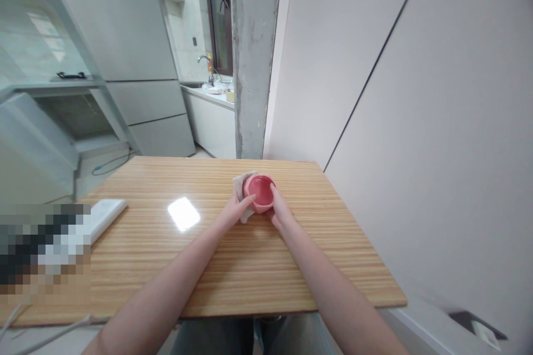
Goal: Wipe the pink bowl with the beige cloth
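Pink bowl (260,192) sits between both hands' grip (cloth (242,184) at left)

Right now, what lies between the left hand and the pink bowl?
In the head view, a pale cloth lies between the left hand and the pink bowl; the hand presses it against the bowl's side.

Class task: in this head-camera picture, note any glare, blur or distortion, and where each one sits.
Head view: a bright white glare patch on the wooden table left of the pink bowl; a pixelated block at lower left; straight wall lines bow outward near the edges; corners go soft.

Pixelated patch (44,252) on table's (233,266) left
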### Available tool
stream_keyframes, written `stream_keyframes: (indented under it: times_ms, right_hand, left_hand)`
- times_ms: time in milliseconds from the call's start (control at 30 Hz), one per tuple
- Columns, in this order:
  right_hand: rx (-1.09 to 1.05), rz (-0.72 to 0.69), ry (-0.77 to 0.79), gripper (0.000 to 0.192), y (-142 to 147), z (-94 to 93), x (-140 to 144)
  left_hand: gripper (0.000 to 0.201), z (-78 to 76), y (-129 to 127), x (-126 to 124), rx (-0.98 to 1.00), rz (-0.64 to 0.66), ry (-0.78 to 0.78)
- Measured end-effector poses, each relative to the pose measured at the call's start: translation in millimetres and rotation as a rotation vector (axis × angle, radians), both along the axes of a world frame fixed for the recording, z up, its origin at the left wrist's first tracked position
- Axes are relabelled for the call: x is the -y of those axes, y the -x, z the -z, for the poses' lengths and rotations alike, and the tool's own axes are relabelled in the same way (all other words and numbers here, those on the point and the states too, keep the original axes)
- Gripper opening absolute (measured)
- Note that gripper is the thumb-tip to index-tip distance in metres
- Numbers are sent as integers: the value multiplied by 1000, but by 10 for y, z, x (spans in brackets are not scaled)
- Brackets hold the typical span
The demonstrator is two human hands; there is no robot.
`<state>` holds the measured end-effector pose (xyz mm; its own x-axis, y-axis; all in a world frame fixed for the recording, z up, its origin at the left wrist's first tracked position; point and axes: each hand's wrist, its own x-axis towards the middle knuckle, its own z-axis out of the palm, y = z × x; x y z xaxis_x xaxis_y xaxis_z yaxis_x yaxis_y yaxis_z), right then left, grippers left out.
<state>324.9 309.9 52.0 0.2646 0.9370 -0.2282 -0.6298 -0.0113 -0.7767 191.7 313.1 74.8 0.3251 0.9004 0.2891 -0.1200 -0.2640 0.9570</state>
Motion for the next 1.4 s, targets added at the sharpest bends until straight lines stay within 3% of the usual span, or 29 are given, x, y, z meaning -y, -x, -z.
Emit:
stream_keyframes:
  times_ms: [100,233,367,567,667,900,1000,1233,1400]
  right_hand:
    - [113,-74,30,22,-68,-65,-5]
    - [224,-39,50,16,-174,-115,-9]
    - [140,4,7,14,-153,-77,-1]
    - [-80,-38,76,26,-58,-96,40]
    - [-64,-96,65,21,-71,-181,63]
    - [3,-129,92,16,-181,-327,107]
    - [20,-128,79,17,-168,-274,89]
    - [38,66,5,21,-91,-43,-15]
    - [24,59,-61,26,-59,60,-52]
  left_hand:
    - [66,-10,40,-21,30,45,17]
    - [67,-20,50,-4,-46,122,38]
    - [63,-25,9,40,-39,84,45]
    - [76,-65,-17,96,-57,64,-13]
    - [73,-102,-7,110,-32,18,-15]
    - [76,-146,19,87,-39,58,30]
    - [75,-110,22,58,-44,59,41]
    - [71,-50,26,44,-75,60,109]
    - [67,-95,39,51,-124,24,18]
